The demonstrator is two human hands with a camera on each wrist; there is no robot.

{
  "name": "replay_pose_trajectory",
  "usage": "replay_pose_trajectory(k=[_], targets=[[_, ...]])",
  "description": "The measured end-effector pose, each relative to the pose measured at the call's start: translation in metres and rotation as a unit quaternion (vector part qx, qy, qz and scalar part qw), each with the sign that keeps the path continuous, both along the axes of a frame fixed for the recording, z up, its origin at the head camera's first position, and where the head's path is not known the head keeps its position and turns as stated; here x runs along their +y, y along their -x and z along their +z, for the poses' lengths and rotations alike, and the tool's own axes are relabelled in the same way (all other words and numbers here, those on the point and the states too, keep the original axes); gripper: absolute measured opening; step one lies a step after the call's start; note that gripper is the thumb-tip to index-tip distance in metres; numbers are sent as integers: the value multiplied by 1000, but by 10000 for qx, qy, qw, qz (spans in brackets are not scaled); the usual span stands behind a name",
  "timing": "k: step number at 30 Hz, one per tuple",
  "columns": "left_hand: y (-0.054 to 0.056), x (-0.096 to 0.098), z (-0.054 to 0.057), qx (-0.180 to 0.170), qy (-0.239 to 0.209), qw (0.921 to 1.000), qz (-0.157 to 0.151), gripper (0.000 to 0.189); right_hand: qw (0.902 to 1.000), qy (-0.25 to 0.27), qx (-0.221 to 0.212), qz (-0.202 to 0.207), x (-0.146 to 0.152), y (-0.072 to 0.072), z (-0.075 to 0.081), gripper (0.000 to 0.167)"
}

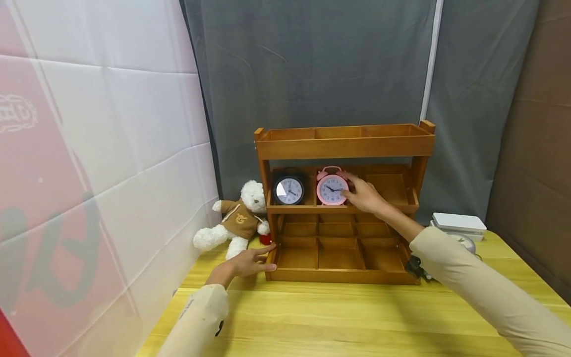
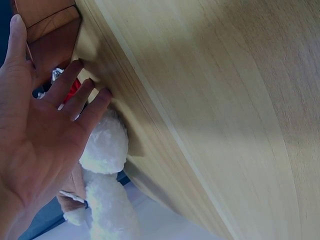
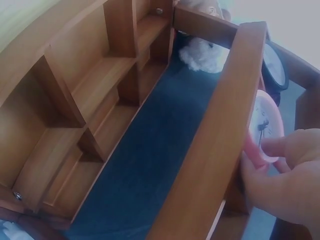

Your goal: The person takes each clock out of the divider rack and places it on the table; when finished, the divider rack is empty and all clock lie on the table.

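A pink alarm clock (image 1: pixel 332 190) stands in the middle compartment of the wooden shelf's (image 1: pixel 343 148) middle tier. My right hand (image 1: pixel 363 194) pinches its right side, thumb on the front; the right wrist view also shows the pink clock (image 3: pixel 265 125) between thumb and fingers. To its left, a black alarm clock (image 1: pixel 288 190) is upright in the left compartment. Low on the shelf's left side, my left hand (image 1: pixel 245 263) touches the side panel with spread, fairly straight fingers. In the left wrist view its palm (image 2: pixel 45 135) shows, holding nothing.
A white teddy bear (image 1: pixel 241 218) in a brown hoodie sits left of the shelf, a small red object (image 1: pixel 265 240) beside it. White boxes (image 1: pixel 459 223), a roundish grey item (image 1: pixel 464 242) and a black object (image 1: pixel 415 267) are at the right. A white partition (image 1: pixel 134 124) borders the table's left side.
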State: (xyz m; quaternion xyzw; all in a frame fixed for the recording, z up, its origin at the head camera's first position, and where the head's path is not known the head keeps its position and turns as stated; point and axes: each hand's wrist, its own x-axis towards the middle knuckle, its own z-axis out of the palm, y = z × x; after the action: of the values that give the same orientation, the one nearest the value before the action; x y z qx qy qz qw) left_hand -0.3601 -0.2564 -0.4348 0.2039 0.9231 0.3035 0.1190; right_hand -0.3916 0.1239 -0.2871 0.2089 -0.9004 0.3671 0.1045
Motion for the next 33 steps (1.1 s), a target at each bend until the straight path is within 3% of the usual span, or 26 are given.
replay_pose_trajectory(k=[12,22,33], targets=[[-4,2,1,26,-25,10000,-35,79,9989,442,39,116,6,-9,6,52],[-5,2,3,117,14,9999,-62,78,9956,810,-152,441,23,-31,21,54],[-2,1,0,252,111,9995,-172,81,9950,827,-139,538,49,-53,23,57]])
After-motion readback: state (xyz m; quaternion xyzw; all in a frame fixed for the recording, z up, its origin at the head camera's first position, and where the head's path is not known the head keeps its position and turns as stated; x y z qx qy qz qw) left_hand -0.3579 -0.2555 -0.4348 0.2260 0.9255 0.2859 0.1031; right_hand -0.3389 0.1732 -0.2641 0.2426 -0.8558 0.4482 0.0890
